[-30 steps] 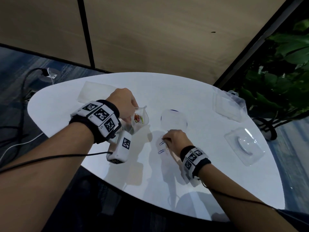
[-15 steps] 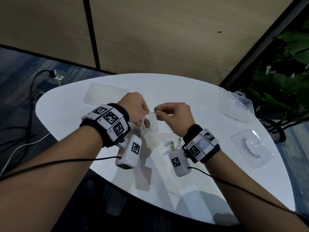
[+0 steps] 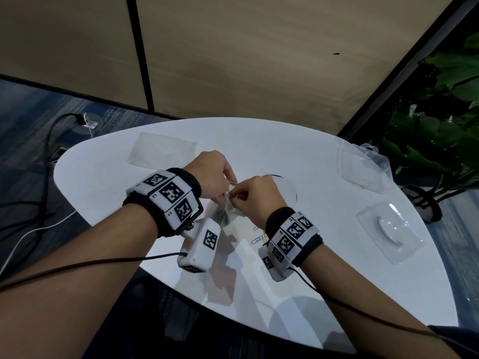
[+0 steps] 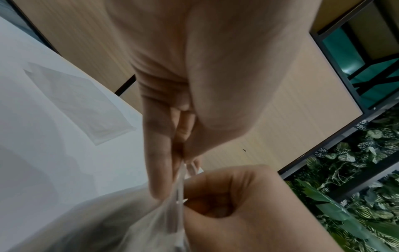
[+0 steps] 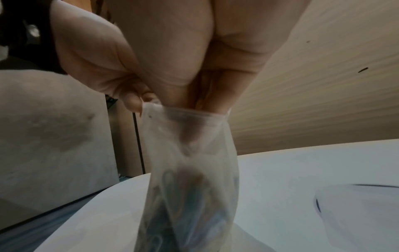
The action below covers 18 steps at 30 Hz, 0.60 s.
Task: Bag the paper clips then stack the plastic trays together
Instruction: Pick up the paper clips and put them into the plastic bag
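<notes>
A small clear bag (image 3: 225, 212) with coloured paper clips in its bottom hangs above the white table (image 3: 324, 294). My left hand (image 3: 225, 193) pinches one side of its mouth between thumb and finger (image 4: 159, 170). My right hand (image 3: 238, 200) holds the other side, its fingers (image 5: 195, 100) tucked into the opening of the bag (image 5: 190, 153). Loose paper clips (image 3: 257, 240) lie on the table under my right wrist. A round clear tray (image 3: 289, 189) sits just beyond my hands, a blister tray (image 3: 388, 230) to the right, and another clear tray (image 3: 363, 168) at the far right.
A flat clear bag (image 3: 162, 153) lies at the table's far left. Cables (image 3: 51, 141) run over the floor on the left. A plant (image 3: 440, 141) stands past the table's right edge, and a wood wall panel (image 3: 259, 60) rises behind.
My right hand picked a paper clip off the table, carried it up to the bag, and now has its fingers in the bag's mouth. My left hand kept the bag aloft.
</notes>
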Tool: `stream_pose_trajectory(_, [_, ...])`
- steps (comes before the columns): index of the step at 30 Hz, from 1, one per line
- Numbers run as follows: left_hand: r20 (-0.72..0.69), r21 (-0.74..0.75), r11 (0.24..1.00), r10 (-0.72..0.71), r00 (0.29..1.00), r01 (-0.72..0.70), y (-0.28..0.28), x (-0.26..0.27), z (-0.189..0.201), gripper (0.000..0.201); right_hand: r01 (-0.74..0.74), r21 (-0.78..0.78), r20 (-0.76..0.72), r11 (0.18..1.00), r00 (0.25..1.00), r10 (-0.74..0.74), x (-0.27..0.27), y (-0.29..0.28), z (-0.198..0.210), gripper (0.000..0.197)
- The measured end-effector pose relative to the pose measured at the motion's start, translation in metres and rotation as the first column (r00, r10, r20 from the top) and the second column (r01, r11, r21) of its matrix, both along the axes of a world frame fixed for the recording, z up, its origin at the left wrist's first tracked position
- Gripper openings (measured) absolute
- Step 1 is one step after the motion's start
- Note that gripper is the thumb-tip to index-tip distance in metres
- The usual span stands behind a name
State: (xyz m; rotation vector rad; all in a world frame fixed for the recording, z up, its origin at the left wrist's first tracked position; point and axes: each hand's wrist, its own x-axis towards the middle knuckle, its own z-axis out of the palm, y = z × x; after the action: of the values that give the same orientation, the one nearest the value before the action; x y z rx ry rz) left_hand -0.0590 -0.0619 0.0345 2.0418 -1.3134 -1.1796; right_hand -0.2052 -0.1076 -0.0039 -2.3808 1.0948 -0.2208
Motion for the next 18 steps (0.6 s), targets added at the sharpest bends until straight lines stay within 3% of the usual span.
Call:
stream_pose_trajectory(2, [0.008, 0.006, 1.000, -0.012, 1.000, 0.011, 0.000, -0.002, -0.001, 0.028, 0.004, -0.015, -0.004, 1.000, 1.000, -0.005, -0.002, 0.000, 0.003, 0.017])
stream_pose_trajectory(6, [0.001, 0.009, 1.000, 0.015, 1.000, -0.015, -0.001, -0.002, -0.002, 0.027, -0.180, -0.004, -0.096, 0.984, 0.979, 0.179, -0.004, 0.003, 0.005, 0.024])
stream_pose_trajectory(9, [0.002, 0.005, 0.999, 0.038, 0.999, -0.038, 0.000, -0.002, 0.000, 0.025, -0.189, 0.022, -0.020, 0.982, 0.982, 0.190, -0.008, 0.003, 0.011, 0.023])
stream_pose_trajectory(12, [0.030, -0.008, 0.998, 0.069, 0.997, -0.069, 0.008, -0.006, 0.003, 0.022, -0.042, 0.041, 0.134, 0.998, 0.990, 0.036, -0.023, -0.008, 0.020, 0.026])
stream_pose_trajectory(15, [0.034, -0.036, 0.990, 0.137, 0.990, -0.135, 0.021, -0.009, 0.001, 0.024, 0.214, 0.070, 0.239, 0.974, 0.945, -0.225, -0.052, -0.027, 0.008, 0.035])
stream_pose_trajectory(18, [0.002, -0.066, 0.975, 0.214, 0.977, -0.213, 0.041, -0.014, -0.003, 0.021, 0.349, 0.087, -0.100, 0.933, 0.935, -0.341, -0.095, -0.037, -0.029, 0.035])
